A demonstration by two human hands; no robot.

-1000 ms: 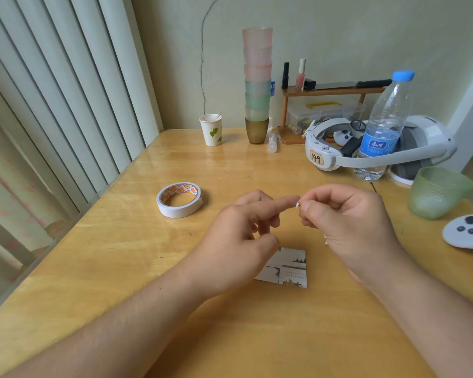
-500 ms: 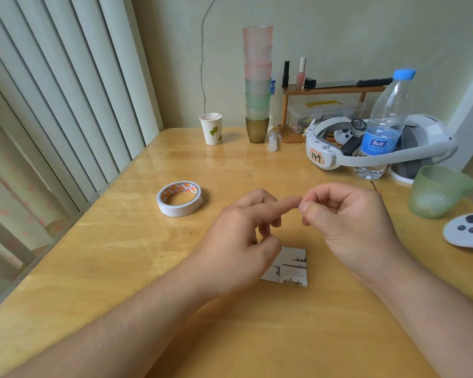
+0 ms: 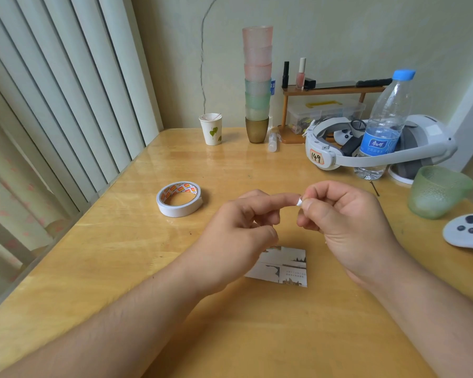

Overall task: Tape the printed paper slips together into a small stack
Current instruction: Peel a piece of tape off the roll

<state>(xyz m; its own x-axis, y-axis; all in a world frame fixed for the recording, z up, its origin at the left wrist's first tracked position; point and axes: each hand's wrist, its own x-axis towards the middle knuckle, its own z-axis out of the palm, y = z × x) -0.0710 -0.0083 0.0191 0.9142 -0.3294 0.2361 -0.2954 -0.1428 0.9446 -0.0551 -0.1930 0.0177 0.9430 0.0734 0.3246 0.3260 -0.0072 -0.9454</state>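
Note:
A small stack of printed paper slips lies flat on the wooden table, partly hidden under my left hand. Both hands hover above it. My right hand pinches a tiny white piece of tape between thumb and forefinger. My left forefinger is stretched out and its tip touches that piece; the other left fingers are loosely curled and hold nothing. A roll of white double-sided tape lies on the table to the left of my hands.
A green glass cup and a white controller sit at the right. Behind stand a water bottle, a white headset, a stack of tumblers, a paper cup and a small wooden shelf. Blinds run along the left edge.
The hands have stayed together above the slips. The white piece of tape between the fingertips shows a little more now than half a second ago.

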